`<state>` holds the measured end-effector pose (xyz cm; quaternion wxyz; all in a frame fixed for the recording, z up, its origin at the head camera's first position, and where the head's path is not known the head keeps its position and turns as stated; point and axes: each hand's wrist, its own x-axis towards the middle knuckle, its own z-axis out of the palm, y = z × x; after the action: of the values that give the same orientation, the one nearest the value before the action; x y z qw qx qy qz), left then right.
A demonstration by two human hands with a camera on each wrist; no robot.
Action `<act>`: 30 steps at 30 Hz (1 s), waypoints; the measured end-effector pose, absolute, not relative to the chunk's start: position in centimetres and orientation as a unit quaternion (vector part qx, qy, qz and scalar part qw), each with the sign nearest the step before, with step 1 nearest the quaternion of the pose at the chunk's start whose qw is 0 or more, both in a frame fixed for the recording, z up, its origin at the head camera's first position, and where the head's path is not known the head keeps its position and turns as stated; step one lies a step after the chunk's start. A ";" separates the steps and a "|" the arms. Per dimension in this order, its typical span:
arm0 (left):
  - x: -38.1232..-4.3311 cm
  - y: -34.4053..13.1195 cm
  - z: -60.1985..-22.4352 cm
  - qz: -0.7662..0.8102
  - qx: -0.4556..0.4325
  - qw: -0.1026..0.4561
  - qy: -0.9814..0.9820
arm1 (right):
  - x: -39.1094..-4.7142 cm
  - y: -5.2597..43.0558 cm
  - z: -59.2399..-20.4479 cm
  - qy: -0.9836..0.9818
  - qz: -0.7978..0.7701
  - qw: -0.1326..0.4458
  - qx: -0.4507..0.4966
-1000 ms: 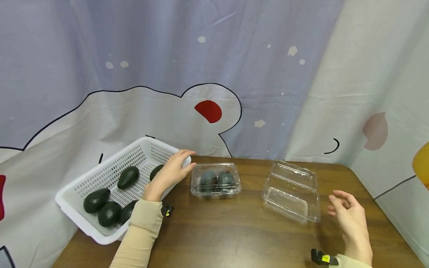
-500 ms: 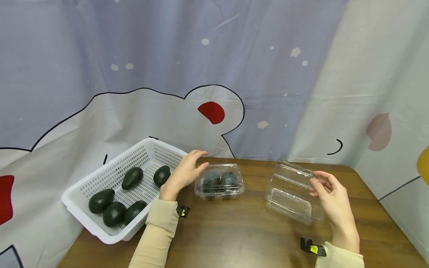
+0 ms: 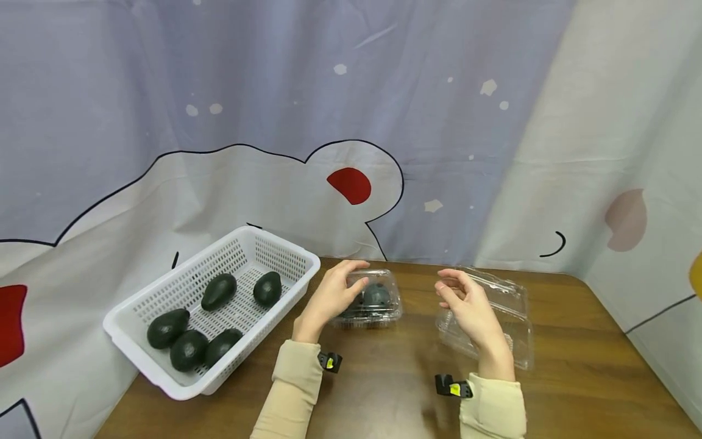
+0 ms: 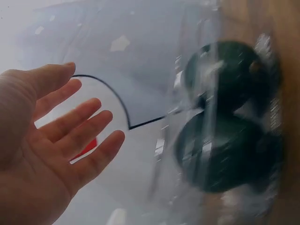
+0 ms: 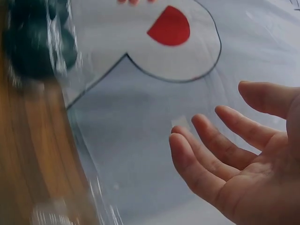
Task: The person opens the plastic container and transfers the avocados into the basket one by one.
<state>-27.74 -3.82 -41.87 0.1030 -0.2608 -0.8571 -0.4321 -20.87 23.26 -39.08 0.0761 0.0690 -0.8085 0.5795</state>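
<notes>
A clear plastic clamshell box (image 3: 388, 312) stands closed at the back middle of the table, with two avocados (image 4: 220, 152) inside. In the head view my left hand (image 3: 331, 297) hovers over its left part and hides one avocado; the left wrist view shows the fingers spread and holding nothing. My right hand (image 3: 473, 311) is between that box and a second clear clamshell box (image 3: 518, 326), whose lid is up, and covers part of the latter. The right wrist view shows relaxed, slightly bent fingers (image 5: 220, 145) with nothing in them.
At the left, a white perforated basket (image 3: 134, 360) holds several dark green avocados (image 3: 219, 291). A patterned curtain (image 3: 274, 183) hangs right behind the brown wooden table (image 3: 384, 378).
My left hand has moved right, from the basket's edge to the closed clamshell box. My right hand has moved left, from beyond the open clamshell box to its left side.
</notes>
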 end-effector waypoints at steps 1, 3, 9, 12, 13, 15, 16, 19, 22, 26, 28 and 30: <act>-27.7 -3.6 -42.1 -0.432 -0.260 0.102 -0.858 | -21.1 22.8 -39.1 -0.806 0.583 0.072 0.071; -27.6 -3.1 -42.6 -0.427 -0.258 0.098 -0.861 | -21.7 22.1 -39.2 -0.803 0.588 0.063 0.075; -27.3 -1.7 -43.2 -0.401 -0.274 0.093 -0.870 | -23.8 20.6 -40.6 -0.792 0.605 0.049 0.072; -27.2 -1.2 -43.5 -0.382 -0.280 0.095 -0.876 | -25.2 19.8 -41.9 -0.781 0.620 0.038 0.063; -27.1 -1.0 -43.6 -0.374 -0.282 0.096 -0.878 | -25.6 19.5 -42.3 -0.779 0.623 0.036 0.056; -27.0 -0.7 -43.8 -0.359 -0.285 0.097 -0.883 | -26.3 18.9 -43.2 -0.771 0.634 0.035 0.037; -26.9 -0.6 -43.9 -0.352 -0.286 0.097 -0.886 | -26.5 18.6 -43.6 -0.765 0.643 0.035 0.027; -26.8 -0.2 -44.1 -0.325 -0.291 0.108 -0.893 | -26.9 17.8 -44.6 -0.753 0.657 0.040 0.003; -26.6 0.2 -44.4 -0.290 -0.299 0.123 -0.901 | -27.0 17.5 -45.5 -0.753 0.657 0.035 -0.011; -26.1 0.9 -44.9 -0.245 -0.317 0.141 -0.905 | -27.1 17.4 -46.6 -0.759 0.650 0.015 -0.036; -25.9 1.3 -45.1 -0.229 -0.326 0.145 -0.905 | -27.2 17.3 -47.0 -0.753 0.655 0.007 -0.053; -25.8 1.5 -45.4 -0.215 -0.333 0.152 -0.905 | -27.3 17.1 -47.3 -0.746 0.662 0.000 -0.069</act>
<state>-25.79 1.53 -45.41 0.1520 -0.3335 -0.9053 -0.2146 -27.28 17.12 -47.28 0.0003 -0.0689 -0.7463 0.6620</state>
